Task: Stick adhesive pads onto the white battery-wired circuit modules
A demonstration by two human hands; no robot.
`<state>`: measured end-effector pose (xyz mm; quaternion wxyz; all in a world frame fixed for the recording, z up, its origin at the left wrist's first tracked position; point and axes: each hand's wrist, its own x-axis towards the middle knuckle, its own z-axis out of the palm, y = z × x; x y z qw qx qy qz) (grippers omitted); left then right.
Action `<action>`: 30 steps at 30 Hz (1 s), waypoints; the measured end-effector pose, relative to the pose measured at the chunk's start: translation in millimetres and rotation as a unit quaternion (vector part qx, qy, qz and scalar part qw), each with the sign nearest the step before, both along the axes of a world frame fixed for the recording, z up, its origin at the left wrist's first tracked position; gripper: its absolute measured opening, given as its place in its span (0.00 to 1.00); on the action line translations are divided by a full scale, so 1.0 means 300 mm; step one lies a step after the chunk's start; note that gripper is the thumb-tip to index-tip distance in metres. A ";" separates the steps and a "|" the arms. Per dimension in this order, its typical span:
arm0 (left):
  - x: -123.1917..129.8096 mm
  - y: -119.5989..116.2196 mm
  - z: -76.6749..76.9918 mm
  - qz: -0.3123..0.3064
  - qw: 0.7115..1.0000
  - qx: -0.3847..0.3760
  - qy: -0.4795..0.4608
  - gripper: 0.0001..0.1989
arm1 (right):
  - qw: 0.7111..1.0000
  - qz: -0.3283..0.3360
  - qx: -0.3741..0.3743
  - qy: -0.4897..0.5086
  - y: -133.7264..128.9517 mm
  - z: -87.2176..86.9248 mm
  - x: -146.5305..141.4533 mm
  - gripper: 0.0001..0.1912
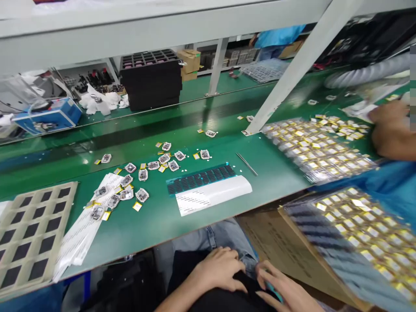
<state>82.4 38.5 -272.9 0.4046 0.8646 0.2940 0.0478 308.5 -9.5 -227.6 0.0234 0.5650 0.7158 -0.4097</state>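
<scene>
Both my hands are low in the view, over my lap and below the bench edge. My left hand (217, 269) lies palm down on a black cloth (211, 299). Just beside it, my right hand (281, 286) curls near a small teal object (273, 292), which is mostly hidden. Neither hand touches the green bench top (156, 234). Several small silver-and-white pieces (142, 195) and yellow tabs (137, 206) lie scattered there. A steel tweezers (246, 164) rests nearby, next to a dark strip sheet (200, 179) on white backing.
A tray of gold-tabbed packs (354, 242) leans at lower right on cardboard, and another sheet of them (316, 149) lies on the bench. A co-worker's hand (390, 130) works at right. A grid tray (32, 234) sits at left. A white steel brace (286, 73) crosses above.
</scene>
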 end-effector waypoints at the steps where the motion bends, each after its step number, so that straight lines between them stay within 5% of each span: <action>1: 0.020 0.004 -0.017 0.007 1.000 -0.002 -0.007 0.13 | 1.000 0.005 0.028 0.002 0.010 0.005 0.009 0.15; 5: 0.110 0.013 0.007 0.096 0.995 0.029 -0.024 0.05 | 0.979 -0.014 0.202 -0.021 0.139 -0.003 0.036 0.19; 10: 0.071 0.073 0.191 0.170 0.975 0.106 -0.102 0.05 | 0.944 -0.084 0.307 -0.084 0.334 0.076 0.061 0.22; 12: -0.039 0.196 0.263 0.234 0.957 0.134 -0.109 0.12 | 0.927 -0.109 0.344 -0.101 0.420 0.121 0.050 0.21; 15: -0.253 0.492 0.312 0.372 0.911 0.166 -0.071 0.16 | 0.914 -0.123 0.370 -0.112 0.594 0.137 0.019 0.19; 18: -0.435 0.779 0.299 0.459 0.872 0.170 -0.011 0.12 | 0.914 -0.123 0.369 -0.119 0.787 0.081 -0.011 0.18; 20: -0.517 0.892 0.268 0.504 0.847 0.165 0.043 0.15 | 0.918 -0.116 0.359 -0.123 0.884 0.028 -0.026 0.18; 25: -0.629 0.959 0.161 0.564 0.805 0.110 0.146 0.15 | 0.932 -0.095 0.334 -0.103 0.960 -0.063 -0.022 0.09; 30: -0.666 0.997 0.110 0.574 0.809 0.047 0.119 0.12 | 0.941 -0.101 0.320 -0.041 0.978 -0.027 0.026 0.10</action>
